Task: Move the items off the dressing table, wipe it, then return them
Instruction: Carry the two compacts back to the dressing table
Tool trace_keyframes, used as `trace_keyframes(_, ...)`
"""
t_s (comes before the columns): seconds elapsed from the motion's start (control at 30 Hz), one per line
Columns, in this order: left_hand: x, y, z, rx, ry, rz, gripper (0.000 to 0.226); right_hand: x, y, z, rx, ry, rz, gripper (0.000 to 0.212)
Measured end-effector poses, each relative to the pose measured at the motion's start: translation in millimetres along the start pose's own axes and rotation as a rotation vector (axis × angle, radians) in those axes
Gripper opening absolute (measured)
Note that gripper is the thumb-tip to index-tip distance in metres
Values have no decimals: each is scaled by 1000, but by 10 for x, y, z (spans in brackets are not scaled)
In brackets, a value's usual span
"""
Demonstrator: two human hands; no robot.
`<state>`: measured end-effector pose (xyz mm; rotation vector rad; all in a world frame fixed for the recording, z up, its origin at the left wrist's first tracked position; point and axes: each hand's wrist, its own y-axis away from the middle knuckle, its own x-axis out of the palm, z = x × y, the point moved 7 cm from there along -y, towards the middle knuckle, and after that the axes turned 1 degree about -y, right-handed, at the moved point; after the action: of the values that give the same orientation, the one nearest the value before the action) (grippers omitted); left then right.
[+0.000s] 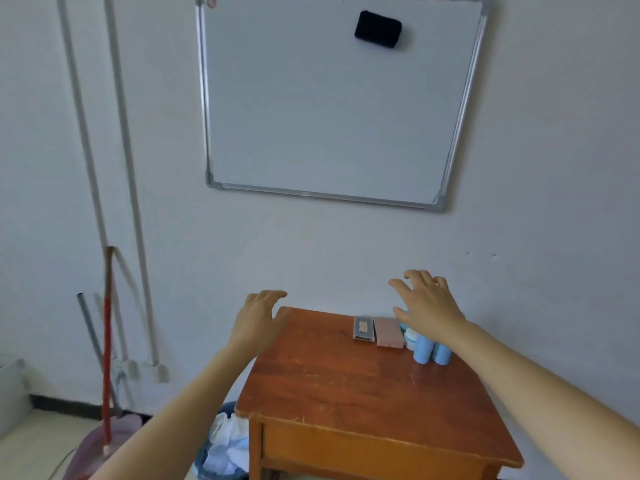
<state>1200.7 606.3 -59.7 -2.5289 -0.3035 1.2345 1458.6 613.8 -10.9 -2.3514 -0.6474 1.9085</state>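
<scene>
Table sits lower centre of frame, against the wall. Items cluster at its upper right edge: grey box, pink box touching it, then 2 blue bottles just right, a white jar tucked behind. Left hand hovers over table's upper left corner, fingers spread, holding nothing. Right hand hovers above the bottles, fingers splayed, empty. Whiteboard upper centre, black eraser on it. Bin lower left of table.
</scene>
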Motion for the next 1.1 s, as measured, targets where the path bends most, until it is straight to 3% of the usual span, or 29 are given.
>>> trace_keyframes(0.3, 983, -301, 474, -27, 80, 203, 41, 1057, -9, 80, 82, -48, 275, 50)
trace_keyframes(0.4, 1250, -195, 516, -30, 57, 288, 41, 1288, -52, 23, 148, -117, 305, 52)
trace_keyframes(0.63, 1786, -269, 442, 59, -130, 431, 42, 1815, -338, 36, 106, -260, 357, 53)
trace_keyframes(1.1, 3073, -1263, 207, -104, -252, 593, 45, 3068, -873, -612, 133, -498, 528, 51)
